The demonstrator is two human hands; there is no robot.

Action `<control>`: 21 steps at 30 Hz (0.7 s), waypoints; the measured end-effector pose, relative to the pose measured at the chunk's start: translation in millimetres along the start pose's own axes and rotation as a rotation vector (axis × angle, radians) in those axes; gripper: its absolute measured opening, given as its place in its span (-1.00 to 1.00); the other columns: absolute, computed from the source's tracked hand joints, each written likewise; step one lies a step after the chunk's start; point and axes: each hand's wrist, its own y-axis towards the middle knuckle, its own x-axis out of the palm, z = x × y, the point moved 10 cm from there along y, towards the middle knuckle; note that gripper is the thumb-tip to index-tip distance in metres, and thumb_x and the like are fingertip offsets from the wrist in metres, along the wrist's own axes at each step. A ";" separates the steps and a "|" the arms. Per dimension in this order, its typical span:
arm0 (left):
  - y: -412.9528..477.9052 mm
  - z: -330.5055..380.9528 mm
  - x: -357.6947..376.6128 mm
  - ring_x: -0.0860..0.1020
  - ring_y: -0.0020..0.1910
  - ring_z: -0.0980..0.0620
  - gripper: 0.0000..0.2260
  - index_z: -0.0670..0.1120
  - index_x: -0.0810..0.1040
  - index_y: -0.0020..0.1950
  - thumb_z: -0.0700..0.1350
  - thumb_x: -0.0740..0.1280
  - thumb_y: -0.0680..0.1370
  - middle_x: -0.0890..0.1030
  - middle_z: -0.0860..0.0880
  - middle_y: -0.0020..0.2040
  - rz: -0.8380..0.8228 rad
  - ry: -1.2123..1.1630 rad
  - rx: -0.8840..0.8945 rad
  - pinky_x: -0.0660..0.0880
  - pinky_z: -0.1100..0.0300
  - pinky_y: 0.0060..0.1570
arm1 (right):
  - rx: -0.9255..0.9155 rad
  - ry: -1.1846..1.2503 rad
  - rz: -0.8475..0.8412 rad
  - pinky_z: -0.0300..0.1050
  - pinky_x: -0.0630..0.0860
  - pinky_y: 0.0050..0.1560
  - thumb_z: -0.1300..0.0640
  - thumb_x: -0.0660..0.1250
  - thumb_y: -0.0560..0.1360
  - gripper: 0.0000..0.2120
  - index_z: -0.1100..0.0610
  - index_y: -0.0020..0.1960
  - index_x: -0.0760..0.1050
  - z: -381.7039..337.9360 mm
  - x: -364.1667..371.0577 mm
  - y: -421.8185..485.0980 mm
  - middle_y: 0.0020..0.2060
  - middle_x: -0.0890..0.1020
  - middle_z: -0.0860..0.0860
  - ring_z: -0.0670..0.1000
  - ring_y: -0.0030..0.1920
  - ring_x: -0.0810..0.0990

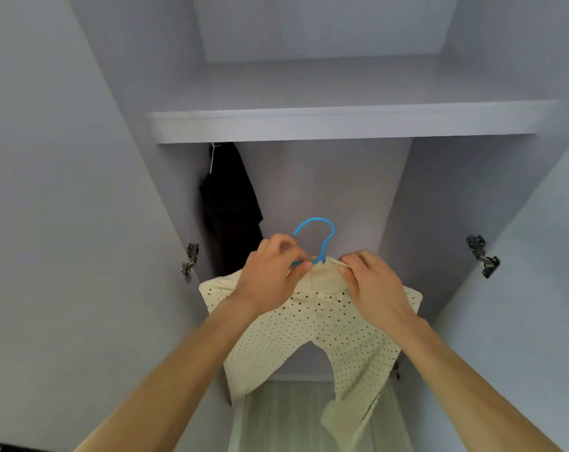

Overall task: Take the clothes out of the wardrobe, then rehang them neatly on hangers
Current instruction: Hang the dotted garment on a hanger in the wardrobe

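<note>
A cream garment with small dark dots hangs on a blue hanger that I hold up in front of the open wardrobe. My left hand pinches the hanger's left arm and the cloth at the neck. My right hand pinches the collar just right of the hook. The hook points up, free of any rail. A black garment hangs on a pale hanger at the left, under the shelf.
The wardrobe shelf runs across above my hands. Both doors stand open, with metal hinges at left and right. A pale wooden floor shows below the garment.
</note>
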 end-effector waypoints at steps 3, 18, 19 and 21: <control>9.4 15.5 16.6 0.46 -0.04 0.10 -0.72 0.05 0.52 0.07 0.21 0.15 0.65 0.49 0.13 -0.02 -0.119 0.006 0.015 0.43 0.09 0.03 | 0.024 0.006 -0.003 -0.05 0.52 -0.27 -0.03 0.06 0.64 -0.68 0.11 0.09 0.52 -3.7 3.2 -5.0 -0.06 0.54 -0.01 0.05 -0.11 0.53; 24.9 27.8 30.9 0.47 -0.21 0.06 -0.68 0.10 0.32 -0.26 0.15 0.16 0.66 0.46 0.10 -0.26 -0.195 -0.116 -0.004 0.38 0.12 -0.27 | 0.185 -0.031 -0.033 -0.03 0.53 -0.15 -0.13 0.10 0.64 -0.73 -0.04 0.17 0.48 27.2 -19.7 -32.3 0.03 0.52 -0.14 -0.03 0.05 0.50; 25.6 29.3 32.7 0.47 -0.20 0.06 -0.68 0.10 0.32 -0.27 0.15 0.16 0.67 0.46 0.11 -0.26 -0.196 -0.110 0.000 0.36 0.13 -0.27 | 0.175 -0.005 -0.040 -0.05 0.51 -0.12 -0.11 0.12 0.64 -0.74 -0.05 0.21 0.48 24.2 -18.9 -30.9 0.05 0.53 -0.15 -0.05 0.07 0.49; 26.3 28.6 34.6 0.48 -0.20 0.07 -0.68 0.11 0.31 -0.27 0.15 0.16 0.67 0.47 0.11 -0.25 -0.200 -0.116 -0.007 0.35 0.13 -0.27 | 0.133 0.023 -0.059 -0.04 0.51 -0.06 -0.05 0.15 0.65 -0.74 -0.03 0.24 0.51 20.3 -17.4 -28.0 0.04 0.56 -0.12 -0.03 0.07 0.51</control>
